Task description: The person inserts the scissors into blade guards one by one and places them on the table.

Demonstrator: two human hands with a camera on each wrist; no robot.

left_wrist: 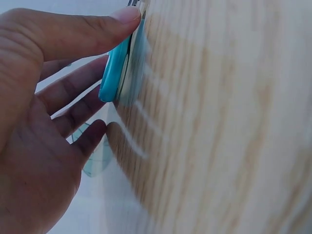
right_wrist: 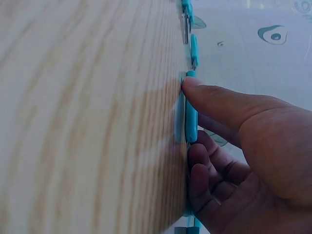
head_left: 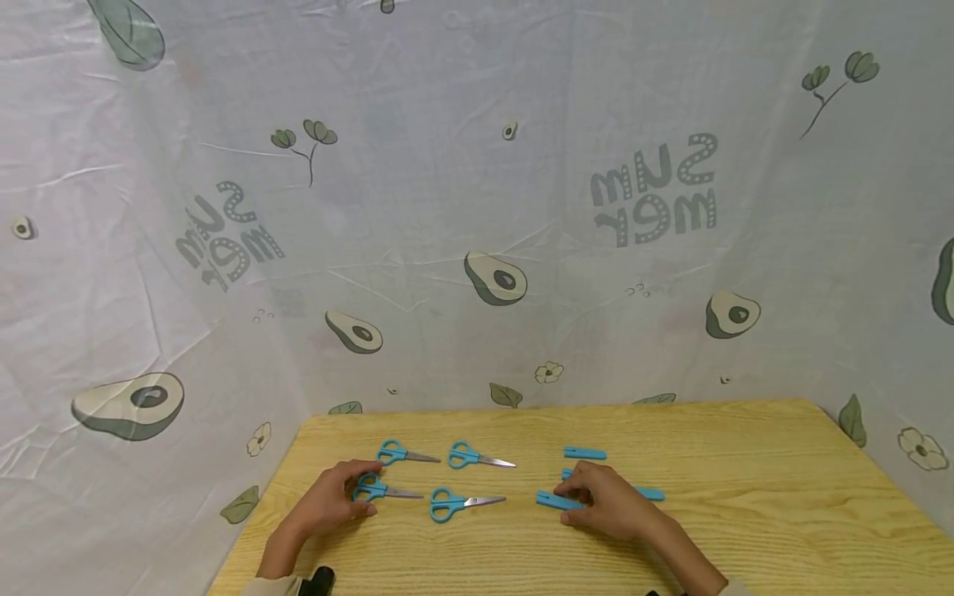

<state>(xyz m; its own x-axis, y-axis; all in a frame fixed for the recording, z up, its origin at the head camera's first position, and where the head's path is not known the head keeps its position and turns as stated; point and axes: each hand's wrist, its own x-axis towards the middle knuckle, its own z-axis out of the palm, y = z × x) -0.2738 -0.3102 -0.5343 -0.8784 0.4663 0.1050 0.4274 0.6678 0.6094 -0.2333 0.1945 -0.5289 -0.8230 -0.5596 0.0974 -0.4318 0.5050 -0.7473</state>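
Note:
In the head view my left hand (head_left: 331,499) rests on the table around the handle of a pair of blue-handled scissors (head_left: 370,487). Its thumb and forefinger lie on either side, with fingers loosely spread; the left wrist view shows the thumb (left_wrist: 92,34) overlapping the blue handle (left_wrist: 114,70). My right hand (head_left: 613,503) holds a blue scissor cap (head_left: 551,500) between thumb and curled forefinger, the cap lying on the wood. From the right wrist, the thumb tip appears at one end of the cap (right_wrist: 191,117).
Three more scissors lie nearby: one at the back left (head_left: 395,452), another at the back middle (head_left: 464,454) and a third in front (head_left: 445,504). More blue caps lie behind (head_left: 585,453) and to the right (head_left: 650,493) of my right hand. A printed white curtain (head_left: 447,348) surrounds the wooden table (head_left: 745,480).

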